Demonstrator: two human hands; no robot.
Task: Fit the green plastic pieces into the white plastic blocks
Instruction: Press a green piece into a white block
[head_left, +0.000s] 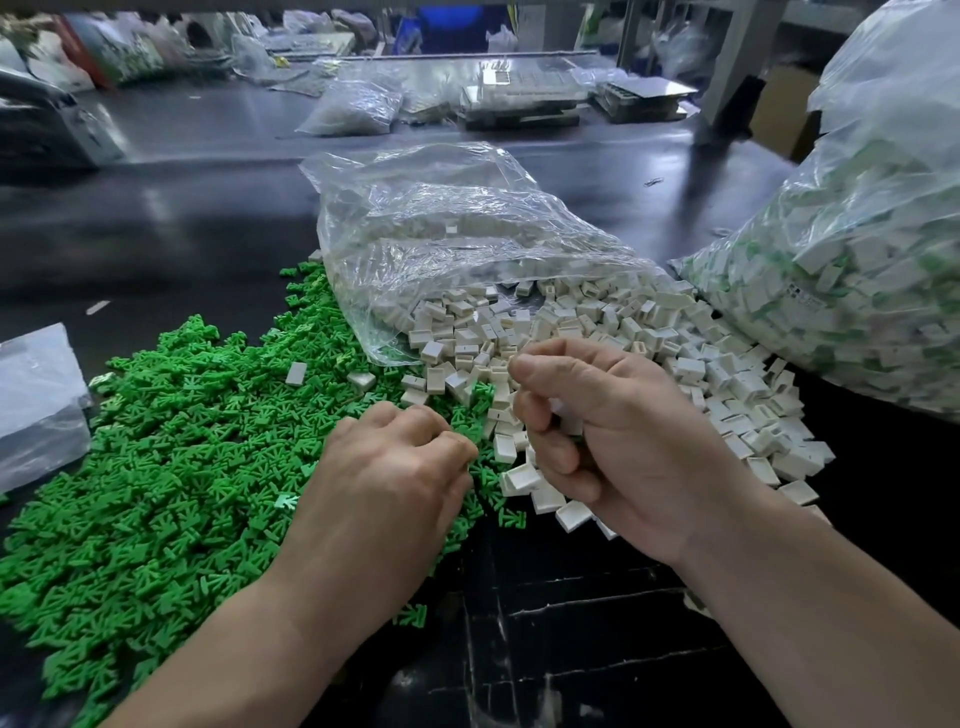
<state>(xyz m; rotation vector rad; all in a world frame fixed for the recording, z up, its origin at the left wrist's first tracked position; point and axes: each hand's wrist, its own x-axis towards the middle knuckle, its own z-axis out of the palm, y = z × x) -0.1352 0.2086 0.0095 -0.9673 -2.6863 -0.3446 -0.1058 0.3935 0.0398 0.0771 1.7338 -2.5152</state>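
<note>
A broad heap of small green plastic pieces (171, 457) covers the dark table at the left. Small white plastic blocks (649, 343) spill in a pile from an open clear bag (441, 234) at the centre. My left hand (384, 488) lies knuckles up at the heap's right edge, its fingertips curled down into the green pieces; what they hold is hidden. My right hand (597, 441) hovers over the near edge of the white pile with fingers curled; a white block (570, 423) shows inside its grip.
A large clear bag (857, 249) of white blocks fitted with green pieces stands at the right. A flat plastic bag (36, 395) lies at the left edge. Further bags and trays (519, 98) sit on the far side of the table (571, 623).
</note>
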